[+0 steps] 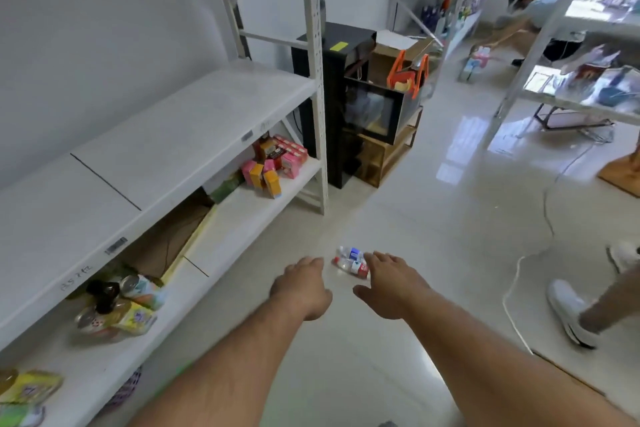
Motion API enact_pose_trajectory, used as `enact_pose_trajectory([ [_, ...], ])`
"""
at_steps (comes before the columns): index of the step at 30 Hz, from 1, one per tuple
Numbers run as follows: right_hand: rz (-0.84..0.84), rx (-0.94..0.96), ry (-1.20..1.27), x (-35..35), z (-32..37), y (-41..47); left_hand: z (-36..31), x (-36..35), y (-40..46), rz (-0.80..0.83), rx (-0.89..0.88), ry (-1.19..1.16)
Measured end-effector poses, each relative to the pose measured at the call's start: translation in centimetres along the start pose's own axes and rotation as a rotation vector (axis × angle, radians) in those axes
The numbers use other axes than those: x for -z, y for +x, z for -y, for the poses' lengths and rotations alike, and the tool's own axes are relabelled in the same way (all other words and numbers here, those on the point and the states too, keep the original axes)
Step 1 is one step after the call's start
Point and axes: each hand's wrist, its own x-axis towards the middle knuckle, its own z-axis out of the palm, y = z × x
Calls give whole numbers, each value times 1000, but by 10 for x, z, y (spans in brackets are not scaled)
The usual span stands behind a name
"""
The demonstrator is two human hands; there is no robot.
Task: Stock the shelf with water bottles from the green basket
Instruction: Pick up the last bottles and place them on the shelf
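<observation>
Two small water bottles (350, 262) lie on the glossy floor, one with a blue label, one with a red label. My right hand (391, 282) hovers just right of them, fingers spread, touching or nearly touching the red-labelled one. My left hand (302, 289) is stretched out just left of the bottles, fingers apart, holding nothing. The white metal shelf (166, 149) stands on the left; its upper board is bare. The green basket is out of sight.
The lower shelf board (242, 215) carries pink and orange cartons, cans and yellow packets. A black cabinet (332, 107) and boxes stand behind the shelf post. A white cable (547, 215) runs over the floor. A person's white shoe (571, 312) is at right; another person crouches far back.
</observation>
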Motion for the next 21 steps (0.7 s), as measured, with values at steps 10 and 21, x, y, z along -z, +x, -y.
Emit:
enact_pose_trajectory([
  [10, 33, -28, 4, 29, -83, 42, -81, -2, 70, 38, -27, 17],
  [21, 148, -5, -169, 82, -109, 164, -73, 7, 208, 106, 82, -167],
])
